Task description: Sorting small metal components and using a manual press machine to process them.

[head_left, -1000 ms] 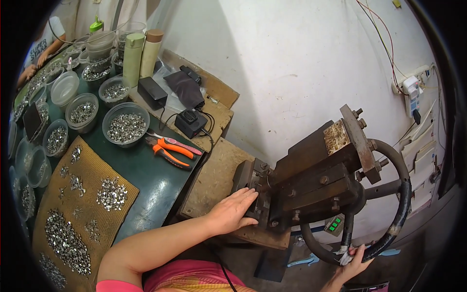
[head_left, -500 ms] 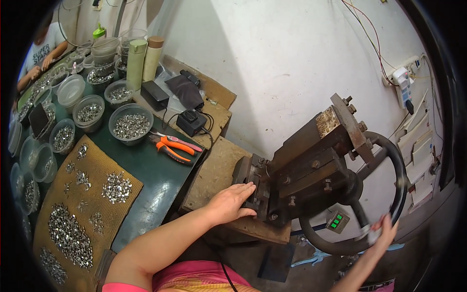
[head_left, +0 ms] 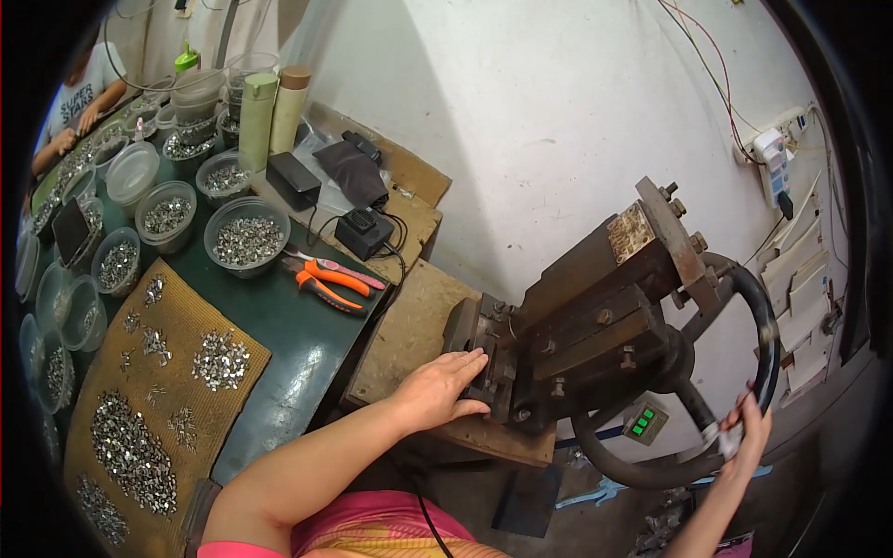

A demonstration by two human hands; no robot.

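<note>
A dark metal hand press [head_left: 595, 325] stands on a wooden stand [head_left: 409, 316] in front of me. My left hand [head_left: 442, 389] lies on the tooling block [head_left: 486, 349] at the press's near end, fingers stretched out and thumb apart. Whether a small part lies under its fingertips is hidden. At the lower right my right hand [head_left: 747, 437] is closed around the black handwheel [head_left: 768, 349], where a spoke wrapped in whitish material [head_left: 728, 440] meets the rim.
On the green table [head_left: 279, 372], a brown mat [head_left: 200, 418] bears heaps of small metal pieces [head_left: 135, 451]. Plastic tubs [head_left: 246, 237], orange-handled pliers [head_left: 330, 284] and two bottles [head_left: 258, 121] stand or lie beyond. A green-lit counter [head_left: 644, 423] sits below the press. Another person [head_left: 93, 84] sits far left.
My right hand has moved slightly up and right with the handwheel, which has turned a little. My left hand stays on the tooling block.
</note>
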